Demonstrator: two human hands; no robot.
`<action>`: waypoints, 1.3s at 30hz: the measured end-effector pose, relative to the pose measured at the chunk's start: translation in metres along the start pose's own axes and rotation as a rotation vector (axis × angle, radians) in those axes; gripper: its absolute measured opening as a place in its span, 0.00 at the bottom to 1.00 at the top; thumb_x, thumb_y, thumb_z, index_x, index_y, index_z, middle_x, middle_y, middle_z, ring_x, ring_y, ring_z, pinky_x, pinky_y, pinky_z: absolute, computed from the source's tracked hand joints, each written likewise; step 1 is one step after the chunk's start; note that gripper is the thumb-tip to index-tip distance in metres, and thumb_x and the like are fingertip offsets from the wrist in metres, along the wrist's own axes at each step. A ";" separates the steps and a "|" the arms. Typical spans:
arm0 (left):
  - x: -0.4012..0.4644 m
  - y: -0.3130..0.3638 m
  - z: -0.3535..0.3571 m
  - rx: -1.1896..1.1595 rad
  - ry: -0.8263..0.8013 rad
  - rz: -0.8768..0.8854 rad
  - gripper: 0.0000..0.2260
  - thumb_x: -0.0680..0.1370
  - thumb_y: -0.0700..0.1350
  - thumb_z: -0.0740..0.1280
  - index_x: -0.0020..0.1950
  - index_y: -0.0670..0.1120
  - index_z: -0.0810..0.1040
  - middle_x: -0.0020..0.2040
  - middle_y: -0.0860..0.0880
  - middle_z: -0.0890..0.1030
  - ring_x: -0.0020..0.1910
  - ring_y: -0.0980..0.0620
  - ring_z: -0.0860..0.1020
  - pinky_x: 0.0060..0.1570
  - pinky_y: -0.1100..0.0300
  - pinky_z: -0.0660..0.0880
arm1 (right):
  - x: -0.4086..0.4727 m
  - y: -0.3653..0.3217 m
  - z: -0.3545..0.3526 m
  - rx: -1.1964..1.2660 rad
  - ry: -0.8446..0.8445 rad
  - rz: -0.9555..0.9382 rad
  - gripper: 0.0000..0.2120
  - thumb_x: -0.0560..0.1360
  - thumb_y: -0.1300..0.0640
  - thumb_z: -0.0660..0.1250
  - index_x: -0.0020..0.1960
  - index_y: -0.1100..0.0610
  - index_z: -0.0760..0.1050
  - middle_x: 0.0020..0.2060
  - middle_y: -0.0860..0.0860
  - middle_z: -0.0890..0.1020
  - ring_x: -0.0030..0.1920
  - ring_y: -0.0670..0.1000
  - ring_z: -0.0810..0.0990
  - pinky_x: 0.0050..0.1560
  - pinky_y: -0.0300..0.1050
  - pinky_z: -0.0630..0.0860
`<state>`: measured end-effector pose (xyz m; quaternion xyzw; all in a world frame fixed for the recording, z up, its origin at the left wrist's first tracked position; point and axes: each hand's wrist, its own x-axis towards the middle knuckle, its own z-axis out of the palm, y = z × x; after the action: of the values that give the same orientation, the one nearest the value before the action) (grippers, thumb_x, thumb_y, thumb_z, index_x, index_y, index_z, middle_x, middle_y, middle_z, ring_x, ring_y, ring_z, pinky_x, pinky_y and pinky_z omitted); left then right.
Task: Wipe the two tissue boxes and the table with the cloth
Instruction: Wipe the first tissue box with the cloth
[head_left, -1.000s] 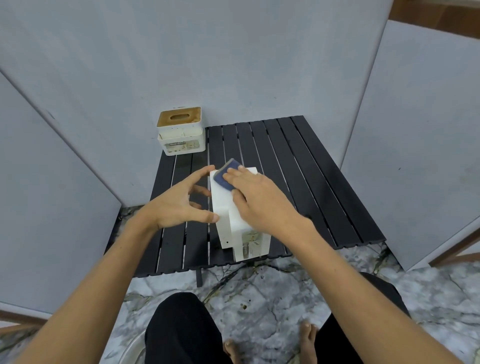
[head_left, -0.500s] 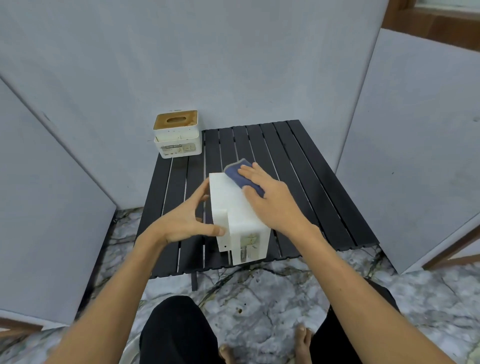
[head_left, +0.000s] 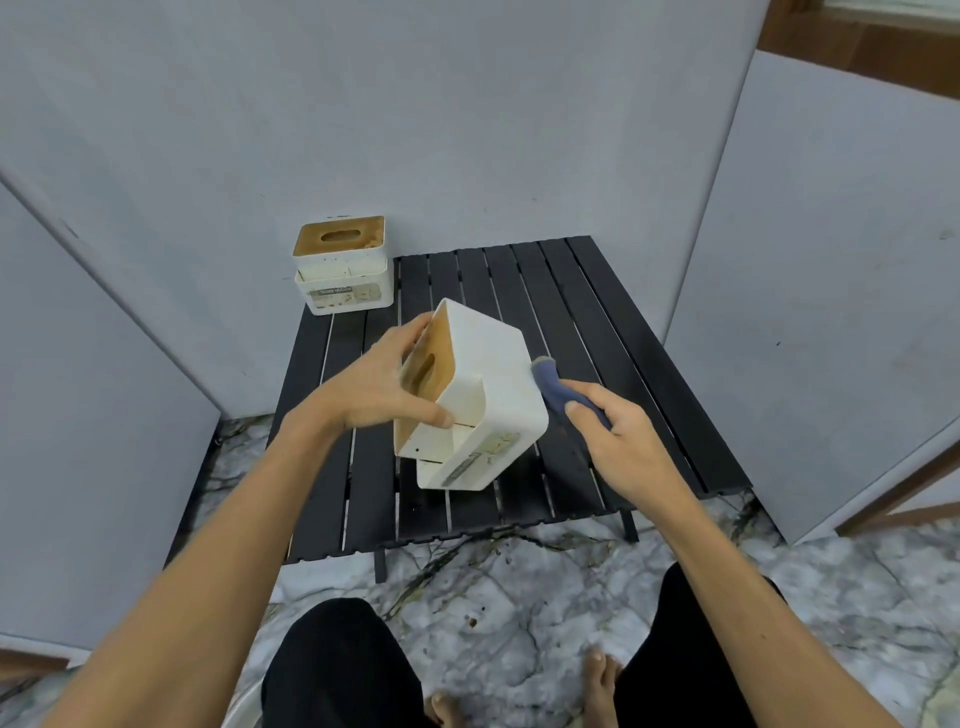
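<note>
A white tissue box (head_left: 488, 384) with a wooden lid is tilted above the black slatted table (head_left: 597, 332), its lid facing left. My left hand (head_left: 384, 384) grips it on the lid side, fingers behind and thumb in front. My right hand (head_left: 618, 441) holds a folded blue cloth (head_left: 558, 387) just right of the box, the cloth's tip at the box's right edge. A second white tissue box (head_left: 343, 270) with a wooden lid stands upright at the table's far left corner.
Grey panels wall in the table at the back, left and right. The marble floor lies in front, with my knees and bare feet below. A wooden frame shows at the right and upper right.
The box has been lifted and turned so its lid faces left. My right hand has come off the box top with the cloth and moved to its right side.
</note>
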<state>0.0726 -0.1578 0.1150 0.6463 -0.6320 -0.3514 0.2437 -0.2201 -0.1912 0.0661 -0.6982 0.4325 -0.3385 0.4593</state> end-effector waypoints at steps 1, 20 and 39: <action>0.006 0.004 -0.004 0.051 0.010 -0.015 0.49 0.62 0.52 0.83 0.72 0.73 0.56 0.70 0.60 0.66 0.68 0.60 0.65 0.68 0.52 0.63 | -0.001 0.004 -0.001 0.006 -0.006 0.026 0.15 0.82 0.56 0.60 0.66 0.48 0.76 0.55 0.40 0.82 0.54 0.39 0.78 0.54 0.35 0.72; 0.095 0.041 0.010 0.650 -0.085 -0.156 0.58 0.61 0.66 0.76 0.83 0.55 0.47 0.77 0.48 0.59 0.75 0.41 0.52 0.71 0.37 0.64 | -0.020 0.016 0.017 -0.119 -0.430 -0.038 0.15 0.81 0.57 0.62 0.62 0.42 0.78 0.57 0.37 0.81 0.59 0.38 0.77 0.59 0.34 0.73; 0.079 0.023 0.034 0.528 0.143 -0.032 0.52 0.64 0.70 0.71 0.82 0.57 0.52 0.82 0.54 0.50 0.80 0.46 0.46 0.73 0.27 0.48 | -0.034 0.042 0.077 -0.893 -0.287 -0.498 0.23 0.75 0.50 0.58 0.69 0.52 0.72 0.72 0.51 0.71 0.73 0.53 0.67 0.70 0.54 0.66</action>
<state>0.0284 -0.2329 0.0991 0.7204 -0.6728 -0.1315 0.1051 -0.1790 -0.1416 -0.0027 -0.9466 0.2885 -0.1211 0.0778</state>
